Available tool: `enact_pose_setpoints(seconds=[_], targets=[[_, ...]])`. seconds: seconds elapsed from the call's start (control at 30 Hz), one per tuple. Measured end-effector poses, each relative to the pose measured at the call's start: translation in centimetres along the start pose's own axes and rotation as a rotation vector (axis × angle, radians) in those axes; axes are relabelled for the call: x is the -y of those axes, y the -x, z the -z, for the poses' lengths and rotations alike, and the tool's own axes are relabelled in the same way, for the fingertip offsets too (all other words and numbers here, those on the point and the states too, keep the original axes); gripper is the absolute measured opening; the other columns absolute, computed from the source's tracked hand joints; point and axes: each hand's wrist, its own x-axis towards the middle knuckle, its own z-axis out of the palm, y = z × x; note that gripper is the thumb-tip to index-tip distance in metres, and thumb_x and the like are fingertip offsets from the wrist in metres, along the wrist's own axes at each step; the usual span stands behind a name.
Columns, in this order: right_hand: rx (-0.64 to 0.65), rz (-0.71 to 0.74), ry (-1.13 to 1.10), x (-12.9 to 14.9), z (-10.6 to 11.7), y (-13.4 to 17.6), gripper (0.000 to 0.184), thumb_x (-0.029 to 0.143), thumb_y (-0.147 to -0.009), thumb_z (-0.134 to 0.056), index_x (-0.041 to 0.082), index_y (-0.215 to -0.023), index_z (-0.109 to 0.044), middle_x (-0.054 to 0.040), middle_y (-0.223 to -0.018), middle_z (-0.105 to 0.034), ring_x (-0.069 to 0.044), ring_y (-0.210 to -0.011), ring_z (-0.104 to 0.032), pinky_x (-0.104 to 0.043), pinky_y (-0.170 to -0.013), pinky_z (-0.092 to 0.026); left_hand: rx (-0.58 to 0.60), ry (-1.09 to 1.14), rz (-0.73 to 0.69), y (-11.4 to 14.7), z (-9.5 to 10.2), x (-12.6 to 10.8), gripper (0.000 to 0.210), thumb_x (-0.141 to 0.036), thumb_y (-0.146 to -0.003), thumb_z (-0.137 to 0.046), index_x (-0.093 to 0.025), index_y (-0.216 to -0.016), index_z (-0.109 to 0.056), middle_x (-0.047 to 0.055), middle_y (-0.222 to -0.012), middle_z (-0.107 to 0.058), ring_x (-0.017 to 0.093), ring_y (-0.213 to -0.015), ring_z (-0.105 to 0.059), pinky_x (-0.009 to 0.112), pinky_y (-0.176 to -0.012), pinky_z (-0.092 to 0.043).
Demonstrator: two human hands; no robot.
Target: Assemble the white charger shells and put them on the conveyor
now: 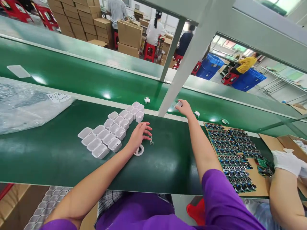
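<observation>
1. Purple shirt point(136, 212), 6 o'clock, nearest cam.
2. L hand point(138, 135), approx 7 o'clock, just off ctr: fingers apart, nothing visibly held; small metal bits point(151, 141) at or just beside fingertips (contact: can't tell), white ring point(142, 151) by wrist.
3. R hand point(185, 107), 3 o'clock: thumb + fingertips together on whitish pc point(178, 104), prob. a cup, over green belt point(96, 80).
4. White cups point(109, 138), 8–9 o'clock, in rows on dk bench point(168, 166).
5. Done, judged: approx 20 cups set out. Prob. mid-batch; contents too small to tell.
6. Left, judged: held pc not yet w/ rows; bits loose; white-topped board point(147, 100), 12 o'clock, apart on belt.
</observation>
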Motion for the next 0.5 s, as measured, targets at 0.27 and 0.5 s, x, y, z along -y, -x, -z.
enact_pose_setpoints(seconds=[0.27,0.5], targets=[[0.005,0.063,-0.044,-0.8,-2.7,1.5,0.066,0.026,-0.082,-0.056,0.013,-0.144,-0.041,-0.0212,-0.128,-0.053,-0.025,-0.089,-0.06,-0.046,-0.086,-0.051,-0.036,-0.222,-0.197,-0.1,1.1,-1.0,0.028,-0.04,-0.08,-0.062,-0.019,-0.098,-0.061,0.002,-0.084,-0.064,0.012,-0.069,-0.061,0.024,-0.06,-0.054],[0.275,0.423,-0.199,2.3,-4.8,13.4,0.016,0.023,-0.086,-0.058,0.019,-0.093,-0.071,-0.0034,-0.086,-0.069,-0.015,-0.074,-0.062,-0.027,-0.072,-0.052,-0.209,-0.904,-0.591,0.1,2.0,-3.0,0.018,-0.025,-0.086,-0.053,-0.021,-0.098,-0.067,0.008,-0.101,-0.07,0.023,-0.099,-0.061,0.039,-0.093,-0.05]])
